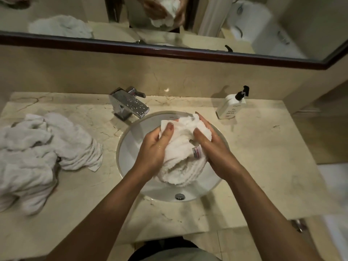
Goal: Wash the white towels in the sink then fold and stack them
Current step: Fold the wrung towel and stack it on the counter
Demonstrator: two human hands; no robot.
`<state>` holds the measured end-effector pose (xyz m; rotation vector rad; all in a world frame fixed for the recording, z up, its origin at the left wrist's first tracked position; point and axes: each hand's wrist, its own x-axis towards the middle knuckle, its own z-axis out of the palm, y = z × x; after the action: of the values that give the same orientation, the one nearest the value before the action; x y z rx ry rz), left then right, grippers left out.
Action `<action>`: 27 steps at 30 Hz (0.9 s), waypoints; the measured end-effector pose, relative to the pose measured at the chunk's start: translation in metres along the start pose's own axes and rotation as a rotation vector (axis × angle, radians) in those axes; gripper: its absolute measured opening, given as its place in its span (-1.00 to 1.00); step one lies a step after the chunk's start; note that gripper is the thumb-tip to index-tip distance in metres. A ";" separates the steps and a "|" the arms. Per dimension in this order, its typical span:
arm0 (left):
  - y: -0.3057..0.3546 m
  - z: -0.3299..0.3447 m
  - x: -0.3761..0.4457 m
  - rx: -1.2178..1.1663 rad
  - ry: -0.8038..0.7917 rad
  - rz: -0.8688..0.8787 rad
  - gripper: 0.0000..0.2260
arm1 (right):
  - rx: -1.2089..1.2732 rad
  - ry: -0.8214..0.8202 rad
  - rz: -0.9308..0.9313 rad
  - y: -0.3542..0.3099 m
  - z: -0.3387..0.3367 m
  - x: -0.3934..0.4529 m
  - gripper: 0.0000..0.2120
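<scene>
A bunched white towel (pixel 180 147) with a small red label hangs over the round white sink (pixel 130 147). My left hand (pixel 156 147) grips its left side, thumb on top of the cloth. My right hand (pixel 212 144) holds the right side with fingers wrapped round the far edge. Both hands look wet. The towel's lower end reaches down into the basin. A heap of crumpled white towels (pixel 37 155) lies on the marble counter (pixel 263 157) to the left of the sink.
A chrome tap (pixel 130 105) stands behind the sink at the left, no water running. A white pump bottle (pixel 232 106) is at the back right. The drain overflow (pixel 179 196) shows at the sink's near side. A framed mirror (pixel 169 25) runs along the wall.
</scene>
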<state>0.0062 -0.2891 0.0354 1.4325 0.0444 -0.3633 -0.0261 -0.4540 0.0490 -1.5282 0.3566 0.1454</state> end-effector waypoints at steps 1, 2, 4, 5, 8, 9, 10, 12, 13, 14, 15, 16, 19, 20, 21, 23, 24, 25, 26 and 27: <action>0.004 0.002 0.001 -0.059 0.023 -0.014 -0.75 | -0.024 -0.042 -0.004 -0.003 -0.006 -0.003 -0.58; 0.009 0.005 0.001 -0.106 0.039 -0.033 -0.73 | -0.055 -0.068 0.000 -0.006 -0.011 -0.006 -0.61; 0.018 0.012 0.001 -0.167 0.050 -0.049 -0.74 | -0.093 -0.073 -0.026 -0.012 -0.017 -0.009 -0.64; 0.024 0.015 0.001 -0.179 0.068 -0.051 -0.74 | -0.095 -0.050 -0.047 -0.014 -0.018 -0.010 -0.67; 0.038 0.022 0.010 -0.287 0.174 -0.062 -0.73 | -0.027 0.008 -0.062 -0.019 -0.025 -0.013 -0.71; 0.040 0.025 0.013 -0.317 0.178 -0.062 -0.71 | 0.043 0.014 -0.040 -0.020 -0.029 -0.015 -0.69; 0.044 0.031 0.014 -0.317 0.174 -0.052 -0.71 | 0.114 0.018 -0.020 -0.020 -0.035 -0.017 -0.66; 0.046 0.049 0.014 -0.222 0.111 -0.013 -0.72 | 0.214 0.052 -0.027 -0.021 -0.047 -0.021 -0.65; 0.045 0.059 0.013 -0.182 0.058 0.009 -0.74 | 0.253 0.079 -0.041 -0.023 -0.052 -0.024 -0.66; 0.044 0.069 0.012 -0.167 -0.017 0.010 -0.74 | 0.296 0.106 -0.055 -0.022 -0.057 -0.026 -0.67; 0.042 0.079 0.009 -0.140 -0.097 0.002 -0.68 | 0.337 0.131 -0.062 -0.022 -0.063 -0.029 -0.69; 0.037 0.088 0.008 -0.089 -0.165 -0.007 -0.58 | 0.363 0.166 -0.063 -0.021 -0.068 -0.032 -0.70; 0.022 0.116 0.002 0.115 -0.225 0.027 -0.48 | 0.306 0.273 -0.086 -0.019 -0.082 -0.042 -0.74; 0.018 0.125 -0.001 0.118 -0.227 0.036 -0.55 | 0.269 0.296 -0.097 -0.019 -0.087 -0.047 -0.76; 0.015 0.134 -0.003 0.079 -0.232 0.031 -0.62 | 0.225 0.314 -0.108 -0.020 -0.094 -0.052 -0.78; 0.015 0.150 -0.003 -0.032 -0.294 -0.011 -0.70 | 0.117 0.346 -0.132 -0.024 -0.114 -0.061 -0.82; 0.015 0.154 -0.002 -0.081 -0.350 -0.042 -0.70 | 0.064 0.364 -0.140 -0.025 -0.123 -0.065 -0.84; 0.015 0.160 -0.001 -0.126 -0.416 -0.080 -0.70 | 0.024 0.392 -0.144 -0.025 -0.134 -0.069 -0.86; 0.016 0.164 0.001 -0.168 -0.471 -0.123 -0.69 | 0.002 0.423 -0.144 -0.023 -0.142 -0.071 -0.87; 0.015 0.170 0.002 -0.202 -0.500 -0.167 -0.70 | -0.005 0.453 -0.141 -0.020 -0.151 -0.073 -0.88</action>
<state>-0.0200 -0.4537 0.0741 1.1094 -0.2016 -0.8232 -0.1091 -0.5953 0.0903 -1.5792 0.6031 -0.3166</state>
